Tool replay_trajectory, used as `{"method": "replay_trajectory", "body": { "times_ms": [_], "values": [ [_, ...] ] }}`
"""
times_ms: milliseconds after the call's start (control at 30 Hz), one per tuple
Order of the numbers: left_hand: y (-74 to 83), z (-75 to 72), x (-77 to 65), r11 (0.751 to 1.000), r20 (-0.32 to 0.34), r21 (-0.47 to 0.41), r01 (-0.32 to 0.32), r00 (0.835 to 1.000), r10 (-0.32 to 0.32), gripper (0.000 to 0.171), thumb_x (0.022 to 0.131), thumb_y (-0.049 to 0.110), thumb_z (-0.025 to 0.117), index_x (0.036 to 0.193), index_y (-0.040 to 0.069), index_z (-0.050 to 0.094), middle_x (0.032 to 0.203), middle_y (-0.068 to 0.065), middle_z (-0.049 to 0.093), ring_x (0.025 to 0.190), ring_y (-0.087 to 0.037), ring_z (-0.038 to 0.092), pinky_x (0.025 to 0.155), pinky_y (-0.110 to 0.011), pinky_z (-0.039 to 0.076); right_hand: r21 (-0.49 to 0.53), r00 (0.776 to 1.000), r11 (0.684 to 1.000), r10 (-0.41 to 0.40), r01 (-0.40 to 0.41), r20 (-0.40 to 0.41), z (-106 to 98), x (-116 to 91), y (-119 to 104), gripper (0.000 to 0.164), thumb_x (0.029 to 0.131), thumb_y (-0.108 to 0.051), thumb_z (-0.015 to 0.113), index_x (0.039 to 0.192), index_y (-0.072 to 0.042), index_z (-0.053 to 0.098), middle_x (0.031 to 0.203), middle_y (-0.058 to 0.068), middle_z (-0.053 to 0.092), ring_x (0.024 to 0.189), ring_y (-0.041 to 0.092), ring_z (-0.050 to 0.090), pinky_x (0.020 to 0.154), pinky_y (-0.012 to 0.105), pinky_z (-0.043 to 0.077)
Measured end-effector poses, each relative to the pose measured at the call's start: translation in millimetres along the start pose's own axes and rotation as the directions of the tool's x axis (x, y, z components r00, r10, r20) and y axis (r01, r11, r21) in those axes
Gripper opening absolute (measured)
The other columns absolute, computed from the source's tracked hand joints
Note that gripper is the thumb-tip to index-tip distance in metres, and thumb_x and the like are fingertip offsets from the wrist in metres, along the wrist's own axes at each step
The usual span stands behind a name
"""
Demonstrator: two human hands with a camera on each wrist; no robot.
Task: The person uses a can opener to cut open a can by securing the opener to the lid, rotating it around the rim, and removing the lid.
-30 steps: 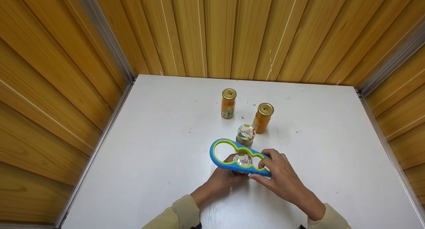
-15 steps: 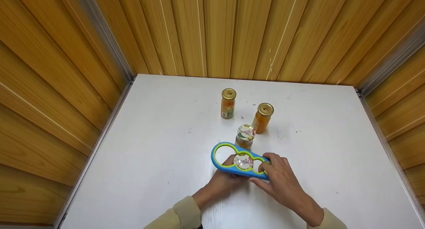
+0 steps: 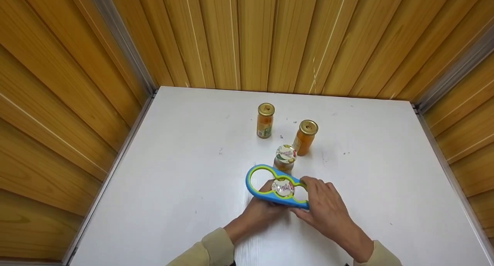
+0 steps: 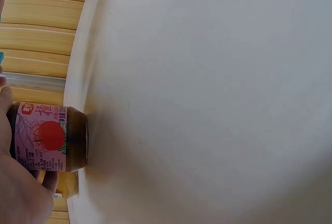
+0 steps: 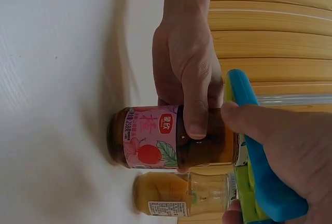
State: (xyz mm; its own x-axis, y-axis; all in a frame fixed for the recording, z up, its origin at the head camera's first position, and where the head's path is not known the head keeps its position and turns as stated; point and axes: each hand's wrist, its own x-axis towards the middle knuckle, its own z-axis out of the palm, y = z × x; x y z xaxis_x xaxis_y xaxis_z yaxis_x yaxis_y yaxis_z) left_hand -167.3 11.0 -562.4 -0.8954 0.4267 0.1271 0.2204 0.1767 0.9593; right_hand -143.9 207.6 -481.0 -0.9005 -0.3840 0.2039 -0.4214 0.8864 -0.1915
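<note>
The jar opener (image 3: 272, 197) is finished in blue and lined in lime green; the dark brown jar (image 5: 168, 137) is wrapped in a pink label (image 5: 149, 135) printed with red fruit (image 5: 149, 154) and a green leaf (image 5: 167, 152). Two orange jars (image 3: 265, 121) (image 3: 305, 139) are capped in gold. The table (image 3: 173, 154) is surfaced in white, the wall panels (image 3: 254, 38) are wood-grained in yellow-brown, the sleeves (image 3: 218, 243) are coloured beige.
</note>
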Motion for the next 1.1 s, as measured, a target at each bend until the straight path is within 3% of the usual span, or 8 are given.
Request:
{"method": "replay_trajectory", "body": {
  "times_ms": [267,433,600,800,1100],
  "values": [
    [-1.0,9.8,1.3,0.998,-0.076,0.061,-0.017,0.997,0.022,0.061,0.086,0.042,0.064,0.137,0.032,0.033,0.133,0.015,0.044,0.123,-0.006,0.041,0.101,-0.029,0.036,-0.162,0.999,0.987,0.018,-0.010,0.046,3.1,4.9,-7.8,0.087,0.062,-0.038,0.084,0.131,-0.003,0.045,0.102,0.013,0.051,0.091,0.029,0.052,0.076,0.045,0.040],
    [1.0,14.1,1.0,0.991,-0.114,0.128,-0.026,0.993,0.041,0.059,0.085,0.035,0.066,0.135,0.026,0.036,0.130,0.013,0.047,0.120,-0.006,0.044,0.099,-0.029,0.038,-0.208,0.998,0.977,0.046,-0.038,0.035,6.4,5.8,-12.5,0.082,0.059,-0.033,0.085,0.124,-0.002,0.046,0.092,0.014,0.049,0.076,0.029,0.053,0.064,0.041,0.045],
    [1.1,13.6,-0.6,0.992,-0.115,0.123,0.025,0.993,-0.010,0.069,0.081,0.043,0.068,0.138,0.024,0.033,0.132,0.012,0.045,0.121,-0.006,0.043,0.100,-0.029,0.037,-0.248,0.998,0.968,0.050,-0.039,0.037,8.6,7.3,-15.5,0.076,0.060,-0.028,0.084,0.119,0.000,0.045,0.080,0.012,0.051,0.063,0.026,0.053,0.055,0.037,0.043],
    [-2.8,10.8,-0.3,0.994,-0.095,0.104,0.016,0.995,-0.006,0.070,0.083,0.043,0.067,0.139,0.019,0.034,0.134,0.008,0.045,0.123,-0.009,0.042,0.102,-0.030,0.035,-0.249,0.997,0.967,0.061,-0.050,0.040,10.2,6.9,-18.7,0.064,0.065,-0.018,0.080,0.114,0.000,0.044,0.073,0.011,0.051,0.054,0.021,0.051,0.046,0.032,0.041],
    [-1.8,2.8,0.3,0.993,0.048,-0.069,0.094,0.995,-0.091,0.070,0.085,0.032,0.068,0.142,0.021,0.030,0.138,0.007,0.042,0.127,-0.011,0.037,0.104,-0.029,0.030,-0.246,0.999,0.969,0.043,-0.038,0.014,9.5,2.7,-17.0,0.056,0.065,-0.011,0.076,0.110,-0.001,0.045,0.067,0.010,0.051,0.050,0.018,0.053,0.042,0.029,0.042]
  ]
}}
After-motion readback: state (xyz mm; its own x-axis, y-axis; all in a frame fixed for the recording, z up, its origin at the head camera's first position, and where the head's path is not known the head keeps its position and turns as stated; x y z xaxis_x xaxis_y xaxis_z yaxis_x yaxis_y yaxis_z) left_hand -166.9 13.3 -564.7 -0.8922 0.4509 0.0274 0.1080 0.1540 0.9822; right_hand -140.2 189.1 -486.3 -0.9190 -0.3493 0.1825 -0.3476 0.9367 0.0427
